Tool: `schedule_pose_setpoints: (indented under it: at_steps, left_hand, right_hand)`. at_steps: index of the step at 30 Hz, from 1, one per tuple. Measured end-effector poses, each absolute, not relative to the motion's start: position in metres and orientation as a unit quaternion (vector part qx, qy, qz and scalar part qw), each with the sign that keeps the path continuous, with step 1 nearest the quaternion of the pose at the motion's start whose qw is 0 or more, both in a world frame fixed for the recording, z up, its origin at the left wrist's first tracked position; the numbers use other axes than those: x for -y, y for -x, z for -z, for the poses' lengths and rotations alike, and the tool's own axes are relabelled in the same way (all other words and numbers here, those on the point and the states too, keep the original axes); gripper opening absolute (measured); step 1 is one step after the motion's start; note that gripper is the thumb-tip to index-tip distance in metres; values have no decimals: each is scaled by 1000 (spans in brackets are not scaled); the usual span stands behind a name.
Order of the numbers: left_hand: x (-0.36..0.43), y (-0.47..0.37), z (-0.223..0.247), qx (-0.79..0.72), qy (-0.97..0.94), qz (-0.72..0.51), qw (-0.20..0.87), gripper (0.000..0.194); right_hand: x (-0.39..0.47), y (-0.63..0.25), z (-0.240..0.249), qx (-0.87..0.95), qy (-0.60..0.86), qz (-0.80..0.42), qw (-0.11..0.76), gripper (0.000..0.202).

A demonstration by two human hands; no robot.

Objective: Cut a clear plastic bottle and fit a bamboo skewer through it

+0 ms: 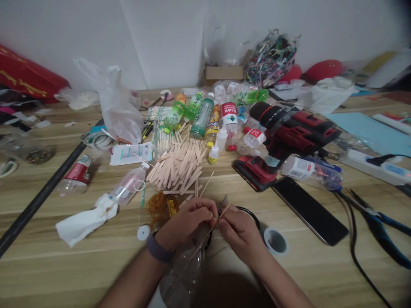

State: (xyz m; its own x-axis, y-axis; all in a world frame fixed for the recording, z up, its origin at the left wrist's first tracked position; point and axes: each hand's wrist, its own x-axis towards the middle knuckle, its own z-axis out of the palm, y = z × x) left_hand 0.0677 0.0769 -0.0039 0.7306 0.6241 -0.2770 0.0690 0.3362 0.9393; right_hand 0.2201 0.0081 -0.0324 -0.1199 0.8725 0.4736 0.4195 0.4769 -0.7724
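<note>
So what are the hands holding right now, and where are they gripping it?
Both hands pinch a thin wooden stick: the left hand and the right hand meet near its upper end, above a clear plastic bottle.

Stick: we pinch a thin pale wooden skewer [221, 212], tilted, between both hands' fingertips.
Bottle: our clear plastic bottle [184, 273] lies just below the pinch.

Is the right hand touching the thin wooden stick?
Touching. The head view shows the right hand pinching the stick between its fingertips, with the left hand closed on it from the other side.
</note>
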Motion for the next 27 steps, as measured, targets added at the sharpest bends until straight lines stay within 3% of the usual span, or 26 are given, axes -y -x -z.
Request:
schedule_pose_setpoints:
  at_steps: [27]
  left_hand:
    - [-75, -69, 7, -301, -507, -200, 782, 9]
  right_hand:
    - [-8, -221, 30, 711, 455, -222, 488, 25]
